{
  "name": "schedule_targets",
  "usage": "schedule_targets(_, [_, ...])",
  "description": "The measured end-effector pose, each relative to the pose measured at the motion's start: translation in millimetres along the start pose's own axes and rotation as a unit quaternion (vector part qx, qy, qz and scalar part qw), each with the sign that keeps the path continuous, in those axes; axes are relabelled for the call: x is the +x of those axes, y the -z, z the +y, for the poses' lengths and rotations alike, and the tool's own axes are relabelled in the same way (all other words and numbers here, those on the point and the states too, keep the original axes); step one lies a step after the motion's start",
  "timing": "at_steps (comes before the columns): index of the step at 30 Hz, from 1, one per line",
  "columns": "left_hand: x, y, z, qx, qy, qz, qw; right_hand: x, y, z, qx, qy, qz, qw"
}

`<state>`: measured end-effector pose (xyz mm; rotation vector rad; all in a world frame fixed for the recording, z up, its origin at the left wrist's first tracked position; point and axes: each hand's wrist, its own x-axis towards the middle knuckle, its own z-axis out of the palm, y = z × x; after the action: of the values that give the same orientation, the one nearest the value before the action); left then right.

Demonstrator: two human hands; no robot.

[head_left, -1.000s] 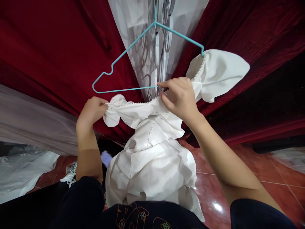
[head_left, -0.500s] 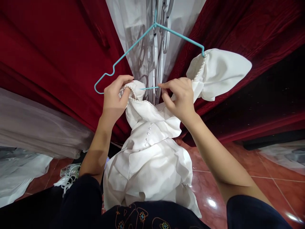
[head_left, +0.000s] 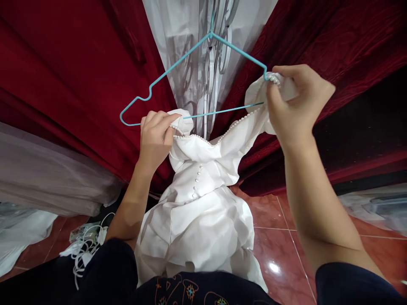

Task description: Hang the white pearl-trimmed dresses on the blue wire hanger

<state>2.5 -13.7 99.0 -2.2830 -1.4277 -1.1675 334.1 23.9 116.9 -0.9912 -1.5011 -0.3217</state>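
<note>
A white dress (head_left: pixel 197 228) with a pearl-trimmed neckline and a row of covered buttons hangs in front of me. Its right shoulder loops over one arm of a light blue hanger (head_left: pixel 181 61). My right hand (head_left: pixel 297 101) pinches that pearl-edged shoulder close to the hanger's notch. On the other side, my left hand (head_left: pixel 157 137) grips the left shoulder of the dress beside the hanger's lower bar. The left end of the hanger sticks out bare beyond that hand. Part of the cloth is hidden behind my fingers.
Dark red curtains (head_left: pixel 79 63) hang on both sides, with pale grey fabric (head_left: pixel 47 165) at the left. A metal frame (head_left: pixel 210 72) stands behind the hanger. White cords (head_left: pixel 84 250) lie at lower left on the red tiled floor (head_left: pixel 273 237).
My right hand has left the hanger's lower bar and moved right and up to the dress's right shoulder, now holding it. My left hand stays at the left shoulder.
</note>
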Motion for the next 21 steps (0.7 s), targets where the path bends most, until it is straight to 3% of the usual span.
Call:
schedule_targets(2, [1.0, 4.4, -4.4, 0.002, 0.000, 0.004, 1.000, 10.8, 5.3, 6.3, 0.012, -0.060, -0.025, 0.998])
schedule_targets(7, [3.9, 14.7, -9.5, -0.009, -0.011, -0.002, 1.000, 26.3, 27.6, 22.7, -0.049, -0.171, 0.007, 0.984])
schedule_targets(10, [5.0, 12.8, -9.1, -0.011, -0.005, 0.009, 1.000, 11.0, 44.8, 31.0, -0.143, -0.228, -0.106, 0.957])
schedule_targets(12, [5.2, 9.7, -7.7, -0.012, 0.001, 0.006, 1.000, -6.1, 52.1, 29.1, -0.133, -0.187, -0.214, 0.950])
schedule_targets(14, [5.2, 6.9, -5.4, -0.012, 0.008, -0.005, 1.000, -21.2, 52.9, 19.2, -0.045, -0.076, -0.263, 0.961])
schedule_targets(17, [5.9, 3.5, -1.4, -0.023, 0.011, -0.029, 0.999, -31.5, 40.8, -5.8, 0.076, 0.062, -0.191, 0.977])
schedule_targets(19, [6.7, 0.0, -0.3, -0.037, 0.008, -0.038, 0.999, -31.9, 26.2, -21.5, 0.101, 0.070, -0.138, 0.983])
schedule_targets(21, [6.5, -5.8, -1.4, -0.054, -0.008, -0.026, 0.998, -31.7, 10.7, -30.8, 0.111, 0.030, -0.141, 0.983])
